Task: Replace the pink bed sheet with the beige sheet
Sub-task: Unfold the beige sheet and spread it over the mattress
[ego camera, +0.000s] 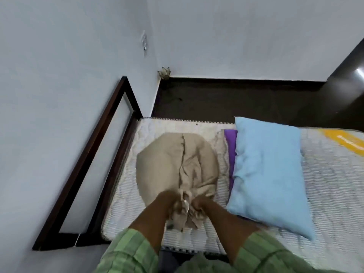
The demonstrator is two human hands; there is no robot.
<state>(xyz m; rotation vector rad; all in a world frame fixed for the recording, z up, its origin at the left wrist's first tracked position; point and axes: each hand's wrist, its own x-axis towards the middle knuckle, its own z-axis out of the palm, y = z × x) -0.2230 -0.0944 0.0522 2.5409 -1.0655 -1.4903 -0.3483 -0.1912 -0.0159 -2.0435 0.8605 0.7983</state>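
The beige sheet lies bunched in a rounded heap on the bare quilted mattress, near its left end. My left hand and my right hand sit side by side at the heap's near edge, both gripping gathered folds of the beige cloth. No pink sheet is in view.
A light blue pillow lies on the mattress right of the heap, with a purple item under its left edge. A dark wooden headboard frame runs along the left wall. Dark floor lies beyond the bed, with a small lotus-shaped ornament in the corner.
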